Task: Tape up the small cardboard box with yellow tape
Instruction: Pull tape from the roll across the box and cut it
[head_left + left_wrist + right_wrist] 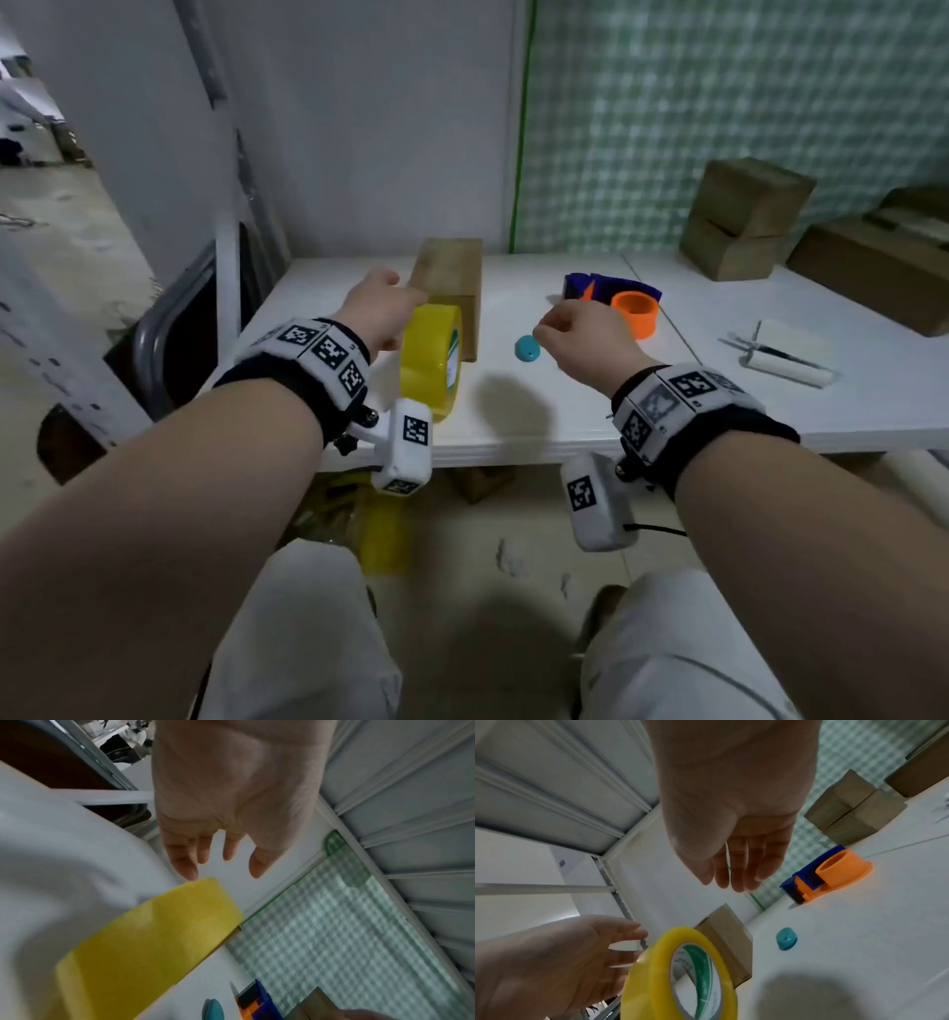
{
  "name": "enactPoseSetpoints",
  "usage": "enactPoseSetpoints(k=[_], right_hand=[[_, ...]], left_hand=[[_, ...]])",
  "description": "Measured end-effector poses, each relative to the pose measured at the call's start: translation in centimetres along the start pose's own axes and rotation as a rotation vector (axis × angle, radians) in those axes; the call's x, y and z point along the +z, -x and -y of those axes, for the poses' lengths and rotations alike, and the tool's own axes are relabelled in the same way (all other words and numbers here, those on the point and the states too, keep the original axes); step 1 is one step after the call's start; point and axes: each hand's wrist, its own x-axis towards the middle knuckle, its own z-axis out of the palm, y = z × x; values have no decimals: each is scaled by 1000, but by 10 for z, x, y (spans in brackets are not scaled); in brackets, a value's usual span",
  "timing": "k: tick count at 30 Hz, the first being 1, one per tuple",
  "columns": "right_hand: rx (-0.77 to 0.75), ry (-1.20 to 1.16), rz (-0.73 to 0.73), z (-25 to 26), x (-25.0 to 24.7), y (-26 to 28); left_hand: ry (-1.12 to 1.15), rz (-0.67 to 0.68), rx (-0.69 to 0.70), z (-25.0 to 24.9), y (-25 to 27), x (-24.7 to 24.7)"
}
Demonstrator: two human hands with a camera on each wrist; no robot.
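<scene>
A roll of yellow tape [430,360] [144,943] [654,975] stands on its edge near the table's front. The small cardboard box [452,280] [731,941] stands upright right behind it. My left hand [382,308] [221,862] [618,943] hovers at the roll's upper left with straight, spread fingers. I cannot tell whether it touches the roll. My right hand [565,326] [734,874] hangs above the table to the right of the roll, fingers relaxed and holding nothing.
A teal cap [527,348] [786,938] lies on the white table [565,426]. An orange and blue tape dispenser [634,308] [834,874] sits behind my right hand. More cardboard boxes [744,216] stand back right, with a white roller tool [785,357] nearer. A chair is at the left.
</scene>
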Motion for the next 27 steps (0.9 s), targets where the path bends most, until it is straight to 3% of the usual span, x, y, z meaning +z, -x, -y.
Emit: enactPoseSetpoints(k=[5,12,19,27], right_hand=[[90,-129,41,-3,27,-34],[164,-356,199,-1,73,-80],[157,-420,26,-27,64,-80],[209,-332,-109,-66,28,-70]], left_hand=[[107,208,-148,11,-31,5],[401,512,-158,30,-70,20],[398,649,-228,4,-78,47],[280,692,-237,-26,-71,98]])
